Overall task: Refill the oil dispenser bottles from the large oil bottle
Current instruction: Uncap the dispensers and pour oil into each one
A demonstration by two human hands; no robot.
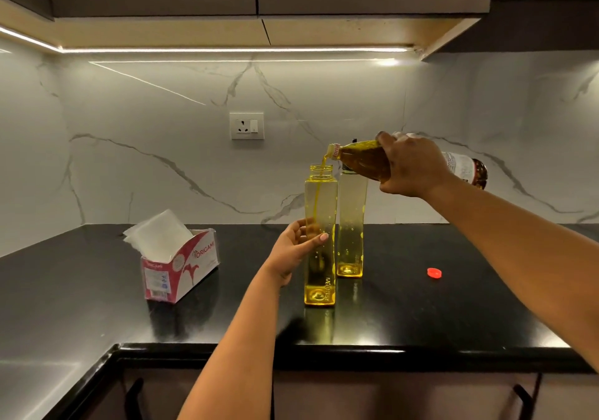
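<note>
Oil bottle, big one, sits tipped nearly flat in the right-centre of the frame, neck pointing left, my right hand wrapped around its middle. Thin stream of oil runs from its mouth down into the open neck of the near dispenser bottle. Black counter fills the lower half, marble backsplash behind it. Tissue box stands left of centre on the counter, white sheets sticking out the top. Near dispenser bottle stands upright at centre frame, tall, square, clear, shallow layer of oil at its bottom. My left hand grips its left side around mid-height, thumb across the front. Second dispenser bottle stands just behind and right of it, upright, a little oil at its base; its top is hidden behind the big bottle. Wall socket on the backsplash above centre. Small red cap lies on the counter to the right, well apart from both bottles.
</note>
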